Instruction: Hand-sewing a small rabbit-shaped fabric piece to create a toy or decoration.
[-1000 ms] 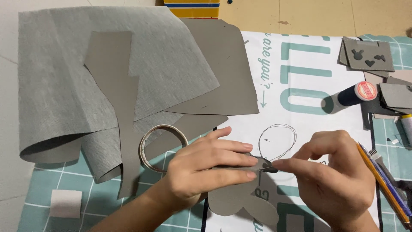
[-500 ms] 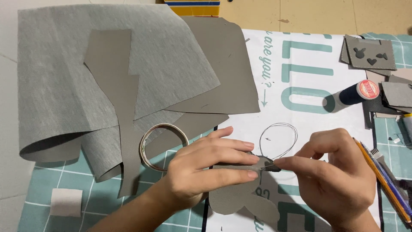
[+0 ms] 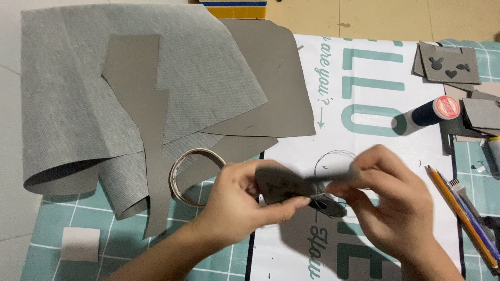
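Head view: left hand (image 3: 237, 200) is pinching a small grey cut-out piece of felt (image 3: 284, 183), fingers closed on its left end, near the front edge of the bench, over the white printed sheet (image 3: 375, 135). Right hand (image 3: 396, 203) is gripping the same piece at its right end, fingers curled shut; motion blur is hiding details. A tape ring (image 3: 194, 176) is lying just left of the left hand. Big grey felt sheet (image 3: 104, 93) is covering the bench's rear-left area. Pencils (image 3: 461, 218) are sitting toward the right edge.
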